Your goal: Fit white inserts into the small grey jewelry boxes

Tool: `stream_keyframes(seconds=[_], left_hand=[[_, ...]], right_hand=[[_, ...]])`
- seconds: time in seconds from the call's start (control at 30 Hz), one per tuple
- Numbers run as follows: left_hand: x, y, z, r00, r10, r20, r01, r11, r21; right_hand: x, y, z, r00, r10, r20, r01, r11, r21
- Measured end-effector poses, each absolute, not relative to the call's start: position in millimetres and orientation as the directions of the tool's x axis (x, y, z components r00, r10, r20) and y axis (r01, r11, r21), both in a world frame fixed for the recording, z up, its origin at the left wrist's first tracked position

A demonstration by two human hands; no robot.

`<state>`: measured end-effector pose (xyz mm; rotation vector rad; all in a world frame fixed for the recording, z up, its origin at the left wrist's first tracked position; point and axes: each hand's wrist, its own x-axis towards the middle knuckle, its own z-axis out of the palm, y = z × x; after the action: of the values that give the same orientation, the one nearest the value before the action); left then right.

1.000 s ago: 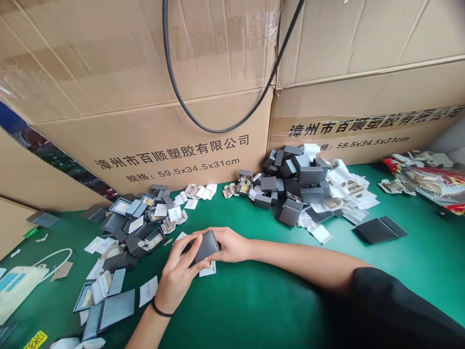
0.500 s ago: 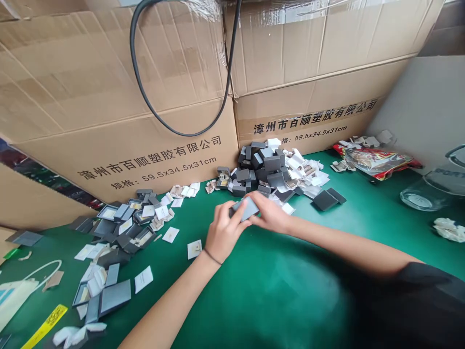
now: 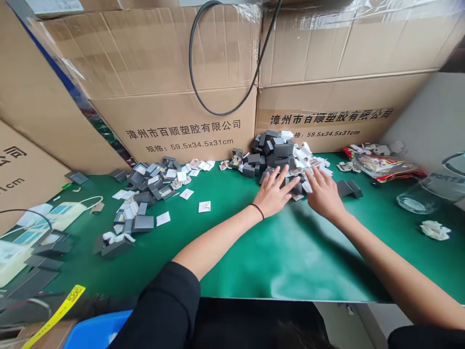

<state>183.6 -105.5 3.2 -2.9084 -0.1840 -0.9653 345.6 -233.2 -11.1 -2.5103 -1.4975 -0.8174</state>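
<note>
Both hands reach to the near side of a heap of small dark grey boxes (image 3: 281, 150) at the back of the green table. My left hand (image 3: 273, 195) has its fingers spread at the heap's front edge, with no box in its grasp. My right hand (image 3: 324, 195) is likewise open, beside the white paper inserts (image 3: 303, 156) on the heap's right. Whether the fingertips touch any of these pieces I cannot tell. Just right of that hand lies an opened dark box (image 3: 349, 189).
Large cardboard boxes (image 3: 189, 111) stand along the back, with a black cable (image 3: 221, 114) hanging before them. More grey boxes (image 3: 143, 198) and papers spread leftward. At right are a red plastic packet (image 3: 385, 167), a clear jug (image 3: 417, 199) and crumpled paper (image 3: 435, 230).
The grey box that both hands held is out of them. My hands have moved apart and opened at the heap. The view has shifted to show more of the table's left and front edge.
</note>
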Motion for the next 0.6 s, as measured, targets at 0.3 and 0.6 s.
stream_keyframes(seconds=[0.3,0.6], left_hand=[[-14.5,-0.6,39.0,0.478,0.659,0.581,0.746,-0.653,0.127],[-80.0,50.5,36.3,0.216,0.938,0.269,0.931,-0.281,0.233]], right_hand=[[212.8,-177.9,-31.3,-0.313,0.873,0.373,0.931,0.36,-0.063],[143.3,-64.6,-28.6,-0.13,0.982,0.139,0.943,0.166,-0.287]])
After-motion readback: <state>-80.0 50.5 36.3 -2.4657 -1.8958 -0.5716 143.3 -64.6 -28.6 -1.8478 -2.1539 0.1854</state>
